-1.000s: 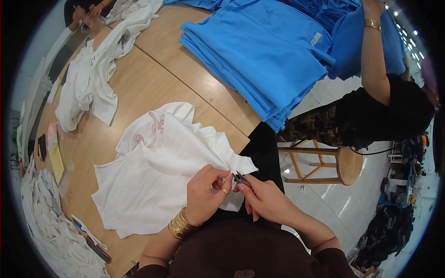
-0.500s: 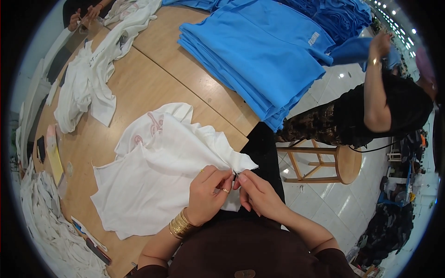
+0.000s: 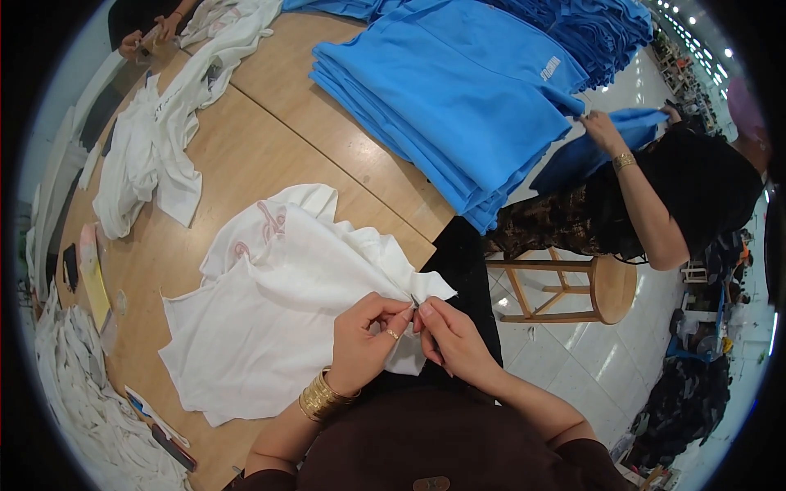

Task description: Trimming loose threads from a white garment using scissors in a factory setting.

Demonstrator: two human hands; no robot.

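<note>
A white garment (image 3: 295, 303) with pink lettering lies spread over the near part of the table, its edge gathered up toward me. My left hand (image 3: 366, 337) pinches that edge between thumb and fingers. Right beside it, fingertips almost touching, my right hand (image 3: 453, 337) is closed round a small thin dark tool (image 3: 415, 303), whose tip meets the cloth. Most of the tool is hidden in the fingers, so its exact kind does not show.
Folded blue garments (image 3: 458, 98) are stacked on the far right of the wooden table (image 3: 270, 155). White garments (image 3: 139, 155) lie at left, near a phone (image 3: 173, 448). A co-worker (image 3: 655, 188) handles blue cloth beyond a wooden stool (image 3: 614, 288); another person's hands (image 3: 151, 37) show at far left.
My hands stay at the garment's edge with only slight finger movement. The co-worker at right has lowered an arm and now holds the blue cloth stretched between both hands.
</note>
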